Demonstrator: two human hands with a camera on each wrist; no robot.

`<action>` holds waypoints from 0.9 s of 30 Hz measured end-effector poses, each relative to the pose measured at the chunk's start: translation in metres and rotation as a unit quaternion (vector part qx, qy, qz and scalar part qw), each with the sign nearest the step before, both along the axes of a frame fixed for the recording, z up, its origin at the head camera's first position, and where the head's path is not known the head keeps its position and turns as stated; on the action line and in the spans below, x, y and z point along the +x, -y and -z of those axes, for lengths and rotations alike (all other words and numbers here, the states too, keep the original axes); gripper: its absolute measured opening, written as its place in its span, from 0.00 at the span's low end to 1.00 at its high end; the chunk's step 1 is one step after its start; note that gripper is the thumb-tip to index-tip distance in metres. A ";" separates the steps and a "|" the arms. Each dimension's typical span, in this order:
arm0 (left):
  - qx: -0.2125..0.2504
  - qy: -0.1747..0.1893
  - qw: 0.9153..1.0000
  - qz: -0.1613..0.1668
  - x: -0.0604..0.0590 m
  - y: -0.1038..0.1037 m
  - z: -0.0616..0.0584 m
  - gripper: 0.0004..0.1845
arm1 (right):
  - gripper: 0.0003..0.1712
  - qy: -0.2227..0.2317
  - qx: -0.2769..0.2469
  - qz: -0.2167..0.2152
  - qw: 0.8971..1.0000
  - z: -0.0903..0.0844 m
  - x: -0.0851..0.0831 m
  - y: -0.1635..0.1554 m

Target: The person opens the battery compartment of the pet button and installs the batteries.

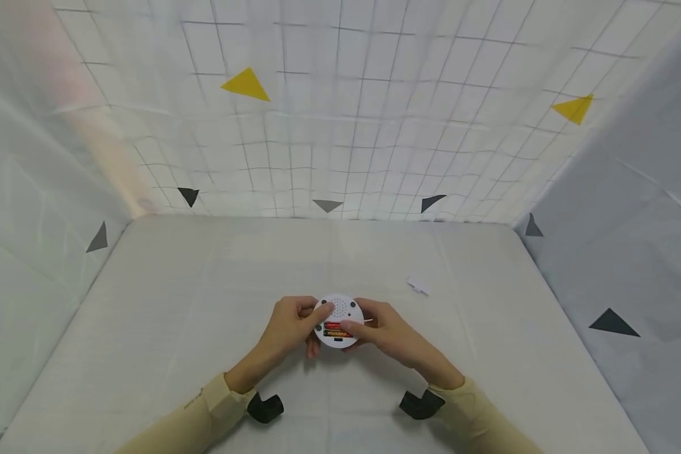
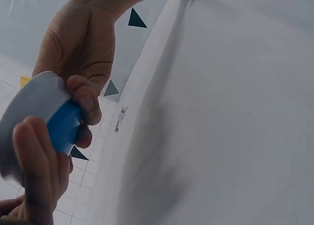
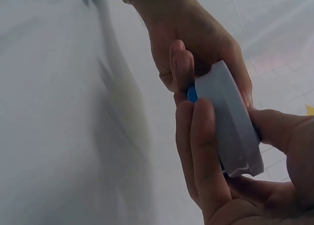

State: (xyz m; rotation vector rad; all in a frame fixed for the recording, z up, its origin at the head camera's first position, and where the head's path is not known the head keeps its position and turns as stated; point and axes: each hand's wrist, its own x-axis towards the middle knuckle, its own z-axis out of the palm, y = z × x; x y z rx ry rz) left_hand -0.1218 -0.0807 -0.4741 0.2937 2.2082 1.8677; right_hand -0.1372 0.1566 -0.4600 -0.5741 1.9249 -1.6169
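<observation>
From the head camera, a small white cover piece is lying on the table, behind and right of the round white device. The left hand and right hand are both gripping the device, batteries facing up. In the left wrist view, fingers are curling around the device's rim. In the right wrist view, fingers are clamping the device's edge.

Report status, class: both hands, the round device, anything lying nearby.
Left hand and right hand both grip the round white device. Battery bay open, batteries showing. Small white piece lies apart on the table, clear of both hands.
</observation>
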 end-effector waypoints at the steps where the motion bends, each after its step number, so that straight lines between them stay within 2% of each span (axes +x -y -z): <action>1: 0.002 0.003 1.000 -0.002 0.000 0.000 0.000 0.19 | 0.23 -0.003 0.001 0.000 1.000 0.000 0.000 0.000; 9: 0.013 0.027 1.000 0.002 0.000 0.001 0.003 0.21 | 0.24 0.007 0.042 0.001 0.999 -0.003 -0.002 -0.002; 12: 0.014 0.029 0.999 0.001 0.000 0.001 0.004 0.21 | 0.23 -0.036 0.081 0.015 0.996 -0.005 -0.003 -0.005; 14: 0.013 0.031 0.999 -0.002 0.000 0.001 0.005 0.21 | 0.23 -0.091 0.119 0.046 0.988 -0.006 -0.004 -0.009; 16: 0.012 0.034 0.999 -0.004 -0.001 0.001 0.005 0.21 | 0.22 -0.154 0.161 0.091 0.970 -0.008 -0.006 -0.014; 19: 0.009 0.038 0.999 -0.005 -0.001 0.001 0.005 0.21 | 0.21 -0.247 0.213 0.154 0.933 -0.009 -0.011 -0.023; 21: 0.006 0.039 0.999 -0.005 -0.001 0.000 0.005 0.21 | 0.21 -0.292 0.236 0.182 0.909 -0.009 -0.016 -0.030; 23: 0.004 0.037 0.999 -0.006 -0.001 0.000 0.004 0.21 | 0.21 -0.325 0.261 0.199 0.887 -0.008 -0.020 -0.038; 27: 0.002 0.033 0.999 -0.007 -0.001 0.000 0.003 0.20 | 0.23 -0.338 0.307 0.220 0.862 -0.003 -0.029 -0.050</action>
